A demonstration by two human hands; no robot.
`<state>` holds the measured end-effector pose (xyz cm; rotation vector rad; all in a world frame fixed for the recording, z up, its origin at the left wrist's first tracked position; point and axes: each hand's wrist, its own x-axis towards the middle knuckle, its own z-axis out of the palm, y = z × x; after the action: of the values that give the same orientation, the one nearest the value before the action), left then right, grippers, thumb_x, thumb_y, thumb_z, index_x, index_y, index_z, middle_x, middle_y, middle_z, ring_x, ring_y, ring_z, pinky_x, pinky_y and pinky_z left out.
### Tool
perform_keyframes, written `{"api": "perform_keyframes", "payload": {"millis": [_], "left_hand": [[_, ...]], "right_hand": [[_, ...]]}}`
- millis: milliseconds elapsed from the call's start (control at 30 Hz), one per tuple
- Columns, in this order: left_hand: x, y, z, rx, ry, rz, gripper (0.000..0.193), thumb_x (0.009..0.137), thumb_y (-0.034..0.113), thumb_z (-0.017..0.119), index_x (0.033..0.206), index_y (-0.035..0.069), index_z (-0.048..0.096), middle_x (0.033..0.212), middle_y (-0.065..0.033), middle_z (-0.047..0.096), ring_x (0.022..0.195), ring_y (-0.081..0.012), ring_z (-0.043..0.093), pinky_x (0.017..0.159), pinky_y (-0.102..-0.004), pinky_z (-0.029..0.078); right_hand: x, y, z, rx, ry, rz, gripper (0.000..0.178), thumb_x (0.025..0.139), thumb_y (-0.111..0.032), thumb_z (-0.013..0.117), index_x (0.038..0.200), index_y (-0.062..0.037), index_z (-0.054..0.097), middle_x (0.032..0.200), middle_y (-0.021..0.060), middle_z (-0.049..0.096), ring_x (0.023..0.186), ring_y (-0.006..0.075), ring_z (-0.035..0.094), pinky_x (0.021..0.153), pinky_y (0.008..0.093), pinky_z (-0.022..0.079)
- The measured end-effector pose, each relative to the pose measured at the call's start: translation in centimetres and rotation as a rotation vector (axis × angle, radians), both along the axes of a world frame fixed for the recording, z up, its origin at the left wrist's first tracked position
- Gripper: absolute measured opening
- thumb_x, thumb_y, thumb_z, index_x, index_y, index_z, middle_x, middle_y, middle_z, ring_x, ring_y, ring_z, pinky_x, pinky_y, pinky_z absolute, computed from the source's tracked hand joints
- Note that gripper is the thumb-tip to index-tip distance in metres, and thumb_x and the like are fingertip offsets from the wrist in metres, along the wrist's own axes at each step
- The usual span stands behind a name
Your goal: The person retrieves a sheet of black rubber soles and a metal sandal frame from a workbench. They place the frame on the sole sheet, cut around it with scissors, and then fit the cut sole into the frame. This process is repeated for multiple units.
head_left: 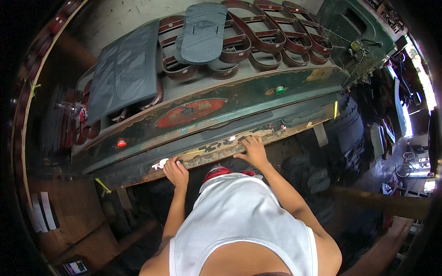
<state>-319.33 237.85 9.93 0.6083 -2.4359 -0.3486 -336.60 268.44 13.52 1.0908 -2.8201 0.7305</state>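
The worn wooden ledge [212, 156] of a green machine runs across in front of me. My left hand [176, 172] rests on its near edge, fingers beside a small white round thing [163, 163]. Farther right, my right hand [252, 151] lies on the same edge with its thumb spread from the fingers and nothing visible in it. Beyond the ledge, grey patterned sole pieces [202, 32] lie on top of several dark red sole-shaped cutting dies [271, 39]. A grey textured rubber sheet [124, 64] covers other dies at the left.
The green front bar [248, 102] carries a red button [121, 143], a green button [280, 90] and a red oval plate [191, 112]. A chain [357, 64] hangs at the machine's right. Dark sole pieces [317, 179] lie low at the right; a wooden board [69, 211] stands lower left.
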Motion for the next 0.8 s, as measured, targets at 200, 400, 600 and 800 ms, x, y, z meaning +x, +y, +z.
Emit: {"api": "perform_keyframes", "payload": {"millis": [200, 400, 600, 800], "left_hand": [[0.1, 0.0, 0.7, -0.013, -0.083, -0.014, 0.017, 0.098, 0.016, 0.051, 0.106, 0.006, 0.063, 0.098, -0.0139, 0.065, 0.099, -0.0341, 0.06, 0.093, -0.0459, 0.04], [0.7, -0.2, 1.5, 0.007, -0.061, -0.154, 0.017, 0.099, 0.014, 0.051, 0.101, 0.008, 0.067, 0.092, -0.0111, 0.066, 0.094, -0.0322, 0.062, 0.092, -0.0453, 0.04], [0.9, -0.7, 2.1, 0.047, -0.253, -0.147, 0.026, 0.102, 0.023, 0.049, 0.1, 0.003, 0.066, 0.098, -0.0167, 0.063, 0.102, -0.0371, 0.059, 0.097, -0.0484, 0.039], [0.4, -1.4, 1.6, 0.109, -0.418, -0.103, 0.031, 0.101, 0.031, 0.049, 0.106, 0.006, 0.065, 0.109, -0.0177, 0.064, 0.11, -0.0383, 0.059, 0.101, -0.0505, 0.038]], "right_hand": [[0.3, -0.1, -0.4, -0.03, -0.002, -0.029, 0.06, 0.069, -0.048, 0.085, 0.11, -0.0075, 0.068, 0.109, 0.0124, 0.063, 0.111, 0.033, 0.057, 0.102, 0.0464, 0.039], [0.5, -0.2, -1.0, -0.039, 0.044, -0.044, 0.062, 0.069, -0.049, 0.085, 0.11, -0.006, 0.067, 0.109, 0.0145, 0.062, 0.113, 0.0394, 0.055, 0.103, 0.0489, 0.039], [0.4, -0.4, -1.4, -0.007, 0.018, -0.054, 0.063, 0.069, -0.052, 0.085, 0.11, -0.0062, 0.07, 0.11, 0.0153, 0.063, 0.115, 0.0375, 0.056, 0.104, 0.0476, 0.039], [0.1, -0.5, -1.8, 0.041, 0.042, -0.041, 0.067, 0.07, -0.056, 0.083, 0.114, -0.0072, 0.069, 0.114, 0.0163, 0.063, 0.118, 0.0366, 0.056, 0.106, 0.0478, 0.039]]}}
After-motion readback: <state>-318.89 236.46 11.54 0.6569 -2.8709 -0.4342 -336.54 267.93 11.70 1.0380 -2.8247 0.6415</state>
